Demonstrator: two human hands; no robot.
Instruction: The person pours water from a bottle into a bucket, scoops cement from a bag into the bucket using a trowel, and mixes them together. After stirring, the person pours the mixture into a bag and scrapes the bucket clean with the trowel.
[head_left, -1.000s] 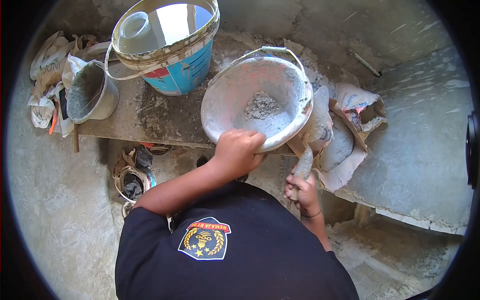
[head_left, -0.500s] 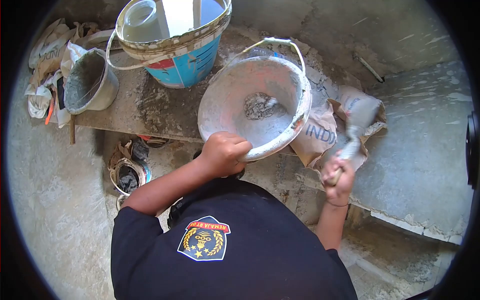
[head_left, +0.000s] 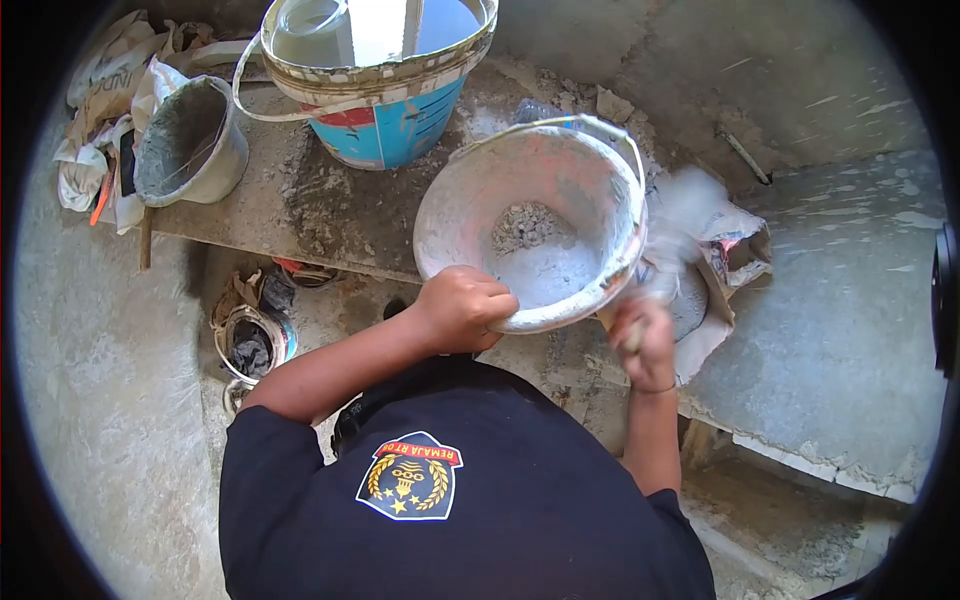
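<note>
The left hand [head_left: 462, 308] grips the rim of a tilted, cement-caked white bucket [head_left: 530, 225] holding grey powder.

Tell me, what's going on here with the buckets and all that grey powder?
A person in a dark shirt grips the rim of a white, cement-smeared plastic bucket with the left hand, tilting it on a dusty board. The right hand holds a blurred trowel over a torn paper cement bag. Grey powder lies in the bucket. A blue water bucket and a small grey pot stand behind.
</note>
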